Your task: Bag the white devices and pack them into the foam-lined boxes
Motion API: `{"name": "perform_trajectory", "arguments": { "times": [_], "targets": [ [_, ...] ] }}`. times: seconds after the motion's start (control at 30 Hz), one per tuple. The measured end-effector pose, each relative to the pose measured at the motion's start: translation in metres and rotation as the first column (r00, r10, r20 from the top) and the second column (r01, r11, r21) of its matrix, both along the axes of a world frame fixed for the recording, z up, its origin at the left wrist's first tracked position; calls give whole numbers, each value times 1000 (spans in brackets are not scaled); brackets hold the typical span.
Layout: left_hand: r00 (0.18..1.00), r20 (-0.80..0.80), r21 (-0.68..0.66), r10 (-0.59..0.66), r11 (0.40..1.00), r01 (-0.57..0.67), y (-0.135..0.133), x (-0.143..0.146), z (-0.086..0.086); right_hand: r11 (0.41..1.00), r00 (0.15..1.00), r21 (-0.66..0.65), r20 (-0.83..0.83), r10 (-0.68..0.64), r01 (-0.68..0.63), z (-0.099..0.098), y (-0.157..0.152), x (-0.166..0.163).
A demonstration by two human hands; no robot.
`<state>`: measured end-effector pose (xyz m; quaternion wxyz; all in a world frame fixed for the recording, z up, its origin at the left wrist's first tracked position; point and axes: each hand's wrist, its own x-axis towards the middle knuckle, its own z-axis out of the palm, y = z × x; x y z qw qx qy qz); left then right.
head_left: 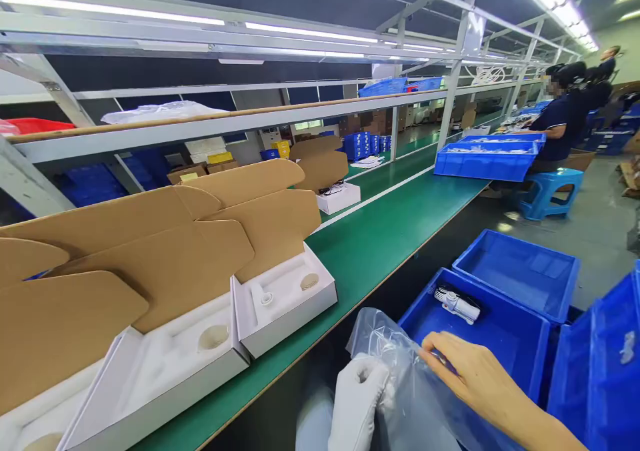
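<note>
Beside the long green table (380,237)
The gloved left hand (357,397) and bare right hand (470,371) both pinch a clear plastic bag (390,351); a small white gadget (457,304) lies just beyond the right.

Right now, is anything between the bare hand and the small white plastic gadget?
Nothing visible. Only bare floor of the blue plastic bin separates the bare right hand from the small white plastic gadget; its fingers touch a clear plastic bag.

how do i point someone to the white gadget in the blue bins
Follow the long green bench to its near edge, where blue bins sit low on the right. In the bin beyond the bare right hand lies the white gadget, the only loose white piece in it.
</note>
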<state>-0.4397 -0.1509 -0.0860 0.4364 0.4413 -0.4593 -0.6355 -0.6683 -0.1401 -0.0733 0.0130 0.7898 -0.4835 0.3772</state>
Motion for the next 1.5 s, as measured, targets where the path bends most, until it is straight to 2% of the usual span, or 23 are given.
{"name": "perform_trajectory", "arguments": {
  "times": [0.07, 0.13, 0.23, 0.27, 0.33, 0.4, 0.57, 0.67, 0.73, 0.8, 0.87, 1.0, 1.07, 1.1, 1.13, 1.2, 1.23, 1.27, 1.3, 1.33, 1.37, 1.43, 1.5],
  "targets": [
    [998, 37, -34, 50, 998, -49, -1, -4, 1, 991, 988, 122, 133, -78, 62, -2, 2, 8],
    [993, 76, -90, 88, 993, -81, -2, -9, 2, 945, 939, 326, 332, -90, -25, -3, 7, 22],
    [993, 84, -125, 78, 990, -67, -2, -16, 4, 763, 861, 572, 507, -40, -302, -1, 17, 46],
    [997, 66, -126, 47, 991, -39, -1, -18, 4, 702, 853, 616, 521, -25, -356, 0, 19, 51],
    [999, 50, -121, 0, 993, 6, 0, -19, 2, 641, 850, 657, 527, -14, -396, 2, 19, 57],
    [996, 87, -94, 21, 995, -12, 0, -15, -4, 644, 822, 639, 569, -29, -419, 2, 15, 53],
    [986, 106, -60, 129, 990, -124, -5, -1, -20, 732, 723, 582, 667, -180, -354, -11, 4, 34],
    [984, 143, -80, 108, 992, -97, -7, -4, -22, 710, 771, 600, 624, -128, -368, -14, 7, 40],
    [987, 154, -107, 54, 994, -38, -6, -9, -24, 669, 831, 636, 555, -50, -385, -11, 11, 50],
    [991, 130, -137, 14, 991, 3, -6, -11, -26, 660, 858, 649, 513, -14, -377, -7, 14, 56],
    [995, 89, -156, 37, 988, -23, -5, -7, -28, 680, 822, 619, 568, -43, -393, -5, 13, 55],
    [991, 70, -113, 114, 988, -106, -5, 14, -22, 760, 660, 519, 734, -161, -391, -16, 3, 33],
    [983, 112, -99, 142, 986, -131, -6, 20, -16, 764, 704, 555, 683, -193, -330, -24, 3, 22],
    [978, 144, -95, 150, 986, -137, -7, 21, -14, 793, 755, 560, 621, -210, -240, -27, 5, 19],
    [972, 180, -88, 149, 987, -135, -8, 20, -13, 850, 807, 513, 549, -220, -118, -27, 9, 18],
    [957, 268, -69, 113, 993, -98, -9, 13, -12, 972, 887, 217, 427, -174, 86, -23, 20, 20],
    [948, 309, -68, 81, 996, -63, -10, 9, -11, 995, 926, 51, 365, -98, 85, -17, 25, 24],
    [940, 337, -78, 58, 996, -33, -9, 5, -11, 999, 958, -53, 286, 16, 0, -11, 29, 29],
    [931, 360, -103, 56, 995, -20, -9, 2, -11, 988, 970, -70, 192, 148, -137, -5, 31, 34],
    [922, 379, -136, 79, 990, -29, -7, 1, -10, 967, 963, -8, 98, 253, -253, 0, 30, 40],
    [913, 392, -167, 114, 985, -52, -6, 2, -9, 948, 952, 94, 11, 304, -304, 3, 27, 46],
    [898, 389, -216, 205, 968, -127, -5, 8, -8, 940, 948, 271, -182, 262, -208, -2, 14, 53],
    [914, 304, -234, 269, 951, -202, -6, 17, -9, 937, 913, 347, -369, 172, -36, -20, -1, 55]
  ]
}}
